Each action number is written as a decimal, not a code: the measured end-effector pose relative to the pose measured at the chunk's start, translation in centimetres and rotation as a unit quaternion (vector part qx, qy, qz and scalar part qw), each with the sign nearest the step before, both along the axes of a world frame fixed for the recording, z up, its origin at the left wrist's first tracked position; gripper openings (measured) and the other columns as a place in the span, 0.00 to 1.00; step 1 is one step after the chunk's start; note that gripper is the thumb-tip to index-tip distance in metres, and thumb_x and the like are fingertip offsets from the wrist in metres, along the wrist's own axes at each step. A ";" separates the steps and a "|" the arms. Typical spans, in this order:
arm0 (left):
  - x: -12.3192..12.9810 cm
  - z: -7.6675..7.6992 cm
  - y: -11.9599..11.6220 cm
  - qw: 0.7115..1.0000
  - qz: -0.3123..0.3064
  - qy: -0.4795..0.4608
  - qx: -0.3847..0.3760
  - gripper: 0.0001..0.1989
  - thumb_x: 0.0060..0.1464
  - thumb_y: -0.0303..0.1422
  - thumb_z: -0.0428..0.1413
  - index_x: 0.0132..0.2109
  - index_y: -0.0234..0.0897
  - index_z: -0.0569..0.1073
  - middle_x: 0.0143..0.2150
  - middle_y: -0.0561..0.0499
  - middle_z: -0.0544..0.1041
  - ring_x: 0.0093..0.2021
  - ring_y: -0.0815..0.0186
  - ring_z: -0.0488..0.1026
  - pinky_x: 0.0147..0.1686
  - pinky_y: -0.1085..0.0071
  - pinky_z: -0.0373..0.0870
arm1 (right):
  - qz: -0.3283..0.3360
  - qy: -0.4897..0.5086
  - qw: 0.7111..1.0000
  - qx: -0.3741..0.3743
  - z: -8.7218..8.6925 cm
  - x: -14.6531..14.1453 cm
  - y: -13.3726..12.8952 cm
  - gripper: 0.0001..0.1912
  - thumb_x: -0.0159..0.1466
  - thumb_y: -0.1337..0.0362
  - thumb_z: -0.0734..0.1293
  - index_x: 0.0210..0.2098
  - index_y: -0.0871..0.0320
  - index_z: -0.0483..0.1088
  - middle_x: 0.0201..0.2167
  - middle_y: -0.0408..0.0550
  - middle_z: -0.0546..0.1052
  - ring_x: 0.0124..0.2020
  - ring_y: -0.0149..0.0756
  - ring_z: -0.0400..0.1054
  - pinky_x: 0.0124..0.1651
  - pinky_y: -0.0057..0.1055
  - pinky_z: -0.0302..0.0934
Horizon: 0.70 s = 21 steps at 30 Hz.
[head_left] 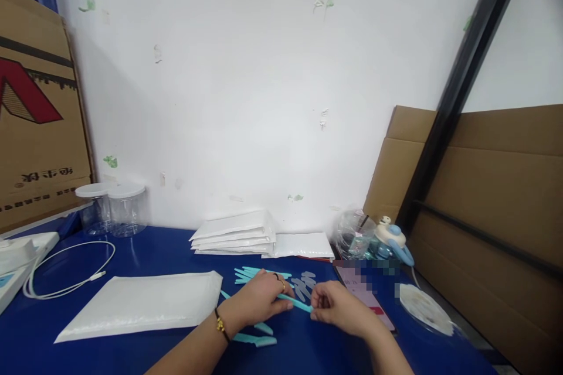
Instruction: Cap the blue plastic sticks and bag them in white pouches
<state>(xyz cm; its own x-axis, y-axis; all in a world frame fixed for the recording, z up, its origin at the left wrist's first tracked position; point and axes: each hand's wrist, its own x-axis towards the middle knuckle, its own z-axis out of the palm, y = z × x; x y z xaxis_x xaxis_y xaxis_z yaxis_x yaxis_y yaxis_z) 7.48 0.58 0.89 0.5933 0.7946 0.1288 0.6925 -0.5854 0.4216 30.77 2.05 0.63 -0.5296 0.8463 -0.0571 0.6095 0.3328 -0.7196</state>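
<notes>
A slim turquoise eyebrow razor (299,304) is stretched between my two hands. My left hand (259,297) grips its handle end, with a ring and a dark bracelet showing. At the other end, the fingertips of my right hand (335,306) are pinched together on the razor's tip; whether they also hold a small cap is hidden. Behind my left hand lies a group of turquoise razors (250,273). Several small translucent caps (303,285) are scattered just beyond my fingers. Closer to me, partly under my left wrist, rest more razors (259,340).
A white padded envelope (145,303) lies at left, with more envelopes (237,233) stacked by the wall. Clear jars (127,211) and a white cable (65,244) are farther left. A phone (361,290), a bottle (389,240) and a whitish round disc (424,307) are at right.
</notes>
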 end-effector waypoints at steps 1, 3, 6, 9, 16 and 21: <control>0.1 0.1 0.1 1.000 0.007 0.011 0.006 0.09 0.58 0.40 0.51 0.42 0.45 0.73 0.42 0.53 0.75 0.45 0.63 0.69 0.49 0.67 0.55 | -0.002 0.019 1.000 0.007 0.1 -0.1 0.0 0.03 0.50 0.67 0.68 0.27 0.58 0.71 0.20 0.39 0.70 0.23 0.29 0.62 0.25 0.22 0.52; -0.2 0.2 0.7 0.999 0.023 0.029 0.032 0.09 0.59 0.39 0.50 0.37 0.43 0.73 0.38 0.52 0.76 0.42 0.63 0.69 0.45 0.67 0.55 | -0.008 0.038 0.999 0.021 0.1 -0.4 0.2 0.03 0.51 0.66 0.68 0.27 0.58 0.70 0.21 0.40 0.71 0.24 0.29 0.62 0.25 0.22 0.52; -1.4 0.4 1.8 0.995 0.051 0.053 0.064 0.11 0.58 0.39 0.50 0.34 0.41 0.74 0.35 0.51 0.77 0.41 0.63 0.69 0.43 0.67 0.55 | -0.034 0.022 0.997 0.058 -0.3 -0.5 1.0 0.01 0.52 0.68 0.66 0.26 0.58 0.70 0.21 0.40 0.71 0.24 0.30 0.63 0.25 0.23 0.52; -3.4 0.8 2.6 0.990 0.105 0.067 0.059 0.09 0.56 0.39 0.51 0.38 0.44 0.75 0.38 0.51 0.76 0.44 0.61 0.68 0.45 0.66 0.55 | -0.088 0.003 0.990 0.112 -1.0 -0.4 2.1 0.02 0.53 0.68 0.65 0.25 0.58 0.69 0.23 0.42 0.73 0.25 0.32 0.64 0.27 0.24 0.54; -6.5 1.7 1.9 0.991 0.082 0.083 -0.072 0.20 0.28 0.39 0.67 0.35 0.46 0.77 0.36 0.56 0.74 0.34 0.64 0.69 0.30 0.73 0.61 | -0.110 0.027 0.974 0.197 -0.9 -1.1 2.2 0.05 0.57 0.63 0.64 0.30 0.57 0.71 0.29 0.44 0.75 0.29 0.33 0.65 0.32 0.27 0.56; -5.3 1.0 1.6 0.977 0.062 0.062 -0.196 0.08 0.34 0.33 0.64 0.28 0.41 0.77 0.22 0.58 0.72 0.23 0.69 0.66 0.22 0.75 0.56 | -0.006 0.023 0.992 0.122 -0.3 -3.3 -0.1 0.12 0.61 0.56 0.62 0.30 0.57 0.73 0.25 0.42 0.73 0.26 0.31 0.63 0.28 0.24 0.53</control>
<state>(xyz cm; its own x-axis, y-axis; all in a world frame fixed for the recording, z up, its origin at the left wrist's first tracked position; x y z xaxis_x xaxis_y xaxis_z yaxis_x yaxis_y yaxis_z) 2.20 2.14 1.86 0.4817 0.8347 -0.2670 0.8076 -0.3045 0.5050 27.47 1.91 0.33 -0.5164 0.8382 0.1754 0.5826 0.4940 -0.6454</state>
